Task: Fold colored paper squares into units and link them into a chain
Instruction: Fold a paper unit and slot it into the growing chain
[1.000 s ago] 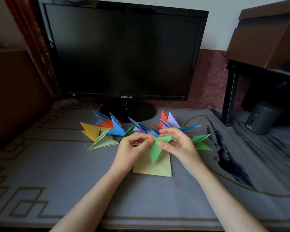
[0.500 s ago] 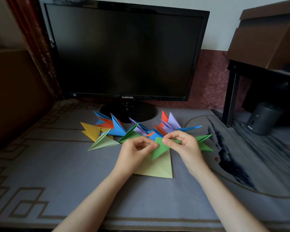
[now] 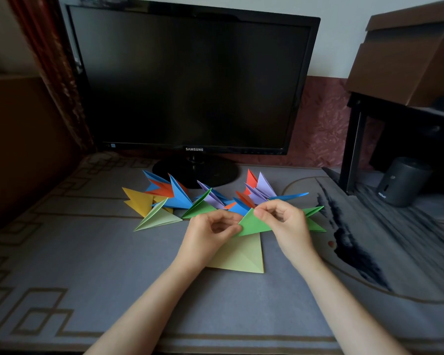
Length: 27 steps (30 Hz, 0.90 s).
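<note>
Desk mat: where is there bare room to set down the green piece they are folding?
The green piece could go on bare mat left of the left hand, in front of the pale green unit; on the near side of the yellow-green sheet; or right of the right hand. Crowded: the row of folded units before the monitor base.

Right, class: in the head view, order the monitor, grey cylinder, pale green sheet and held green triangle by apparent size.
1. monitor, by far the largest
2. grey cylinder and pale green sheet: these look alike, and the left hand hides part of the sheet, so they are unranked
3. green triangle, smallest
</note>
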Motion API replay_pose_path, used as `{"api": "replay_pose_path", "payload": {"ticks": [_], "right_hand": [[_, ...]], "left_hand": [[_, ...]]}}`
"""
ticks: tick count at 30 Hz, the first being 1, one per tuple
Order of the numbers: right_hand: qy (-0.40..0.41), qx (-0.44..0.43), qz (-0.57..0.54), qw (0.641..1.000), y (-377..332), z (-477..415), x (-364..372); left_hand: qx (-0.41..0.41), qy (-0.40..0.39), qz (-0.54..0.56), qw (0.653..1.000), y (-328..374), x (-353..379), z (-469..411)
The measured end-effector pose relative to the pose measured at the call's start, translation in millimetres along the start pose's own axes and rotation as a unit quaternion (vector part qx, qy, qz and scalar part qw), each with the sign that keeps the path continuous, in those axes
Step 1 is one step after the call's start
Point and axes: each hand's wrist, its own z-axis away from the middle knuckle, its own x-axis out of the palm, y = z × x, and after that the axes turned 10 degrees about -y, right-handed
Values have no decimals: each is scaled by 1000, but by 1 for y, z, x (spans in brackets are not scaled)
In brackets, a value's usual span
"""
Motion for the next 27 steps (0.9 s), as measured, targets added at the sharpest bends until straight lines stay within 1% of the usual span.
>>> {"api": "replay_pose_path", "payload": {"ticks": [5, 9, 13, 15, 18, 19, 21, 22, 24, 27], "right_hand": [[28, -6, 13, 1000, 1, 1, -2], [39, -11, 33, 999, 2, 1, -3], [45, -38, 117, 991, 2, 1, -6], [67, -58, 171, 981, 6, -1, -8], [98, -63, 230, 966, 11, -3, -9], [117, -64, 227, 965, 11, -3, -11], [167, -39, 195, 966, 9, -4, -23], [190, -24, 199, 961, 9, -4, -29], [209, -3, 266, 941, 13, -4, -36], [194, 33, 360, 912, 19, -4, -32]], "left_hand": [[12, -13, -26, 1000, 1, 0, 0], [-7, 10, -6, 1000, -2, 1, -1], [-12, 19, 5, 1000, -4, 2, -2], [-5, 18, -5, 1000, -4, 4, -2], [5, 18, -21, 1000, -4, 4, -1], [7, 19, -36, 999, -6, 3, -1], [12, 22, -88, 996, -9, -1, 0], [14, 27, -114, 993, -11, -3, 0], [14, 44, -156, 987, -15, -6, 0], [11, 47, -258, 965, -19, -6, -1]]}}
